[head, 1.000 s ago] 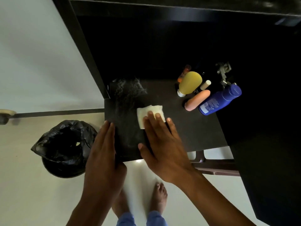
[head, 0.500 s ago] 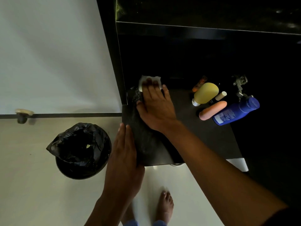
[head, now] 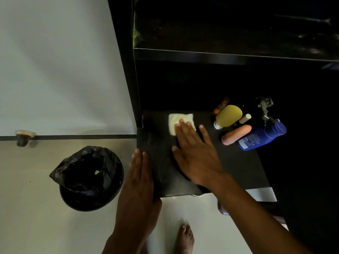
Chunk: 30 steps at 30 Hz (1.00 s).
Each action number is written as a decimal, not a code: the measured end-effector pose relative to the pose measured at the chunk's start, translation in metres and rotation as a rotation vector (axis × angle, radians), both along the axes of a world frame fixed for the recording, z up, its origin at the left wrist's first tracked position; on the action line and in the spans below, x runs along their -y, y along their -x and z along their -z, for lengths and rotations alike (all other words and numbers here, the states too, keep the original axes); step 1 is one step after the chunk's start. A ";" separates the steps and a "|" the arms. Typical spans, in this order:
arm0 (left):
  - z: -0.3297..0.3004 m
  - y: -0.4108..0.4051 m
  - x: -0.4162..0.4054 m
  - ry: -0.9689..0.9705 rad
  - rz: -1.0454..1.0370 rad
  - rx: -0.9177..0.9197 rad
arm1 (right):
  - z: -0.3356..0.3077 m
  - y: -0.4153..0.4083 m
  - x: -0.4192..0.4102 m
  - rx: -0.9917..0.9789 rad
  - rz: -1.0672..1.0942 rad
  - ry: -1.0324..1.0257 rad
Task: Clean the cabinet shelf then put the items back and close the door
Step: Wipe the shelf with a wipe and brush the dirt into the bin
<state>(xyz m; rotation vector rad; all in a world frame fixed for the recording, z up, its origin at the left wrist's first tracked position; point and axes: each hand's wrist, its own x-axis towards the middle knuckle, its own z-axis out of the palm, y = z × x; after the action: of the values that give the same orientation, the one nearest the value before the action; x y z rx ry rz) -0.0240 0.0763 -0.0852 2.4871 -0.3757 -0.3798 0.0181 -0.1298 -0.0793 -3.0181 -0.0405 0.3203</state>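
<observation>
Where it sat at the shelf's (head: 238, 167) back-left corner, right hand (head: 194, 154) now mid-shelf, fingers flat pressing tissue (head: 178, 121); left hand (head: 137, 182) flat on left edge.

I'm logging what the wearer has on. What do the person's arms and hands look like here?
Both forearms are bare as far as the frame shows, with no sleeves, gloves or watch. The left hand and right hand show no rings that I can make out.

white cloth (head: 176, 120) flat on dark shelf (head: 238, 165).
</observation>
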 end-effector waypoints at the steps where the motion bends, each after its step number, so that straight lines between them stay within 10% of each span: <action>1: -0.001 0.000 0.001 -0.002 0.000 -0.002 | 0.001 -0.010 0.005 -0.003 0.048 0.016; 14: -0.006 -0.003 -0.001 0.016 -0.006 0.006 | 0.003 -0.007 -0.052 0.015 -0.131 -0.025; 22: -0.011 -0.003 0.000 0.031 -0.030 -0.011 | 0.006 -0.035 -0.005 0.010 0.164 -0.011; 30: -0.007 -0.002 -0.001 0.035 -0.021 -0.002 | -0.003 -0.016 -0.018 -0.029 -0.190 0.006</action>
<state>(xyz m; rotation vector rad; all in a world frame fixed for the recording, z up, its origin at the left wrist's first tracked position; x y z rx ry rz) -0.0224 0.0772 -0.0786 2.4540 -0.3527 -0.3642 0.0342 -0.1114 -0.0763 -3.0202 -0.3256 0.3808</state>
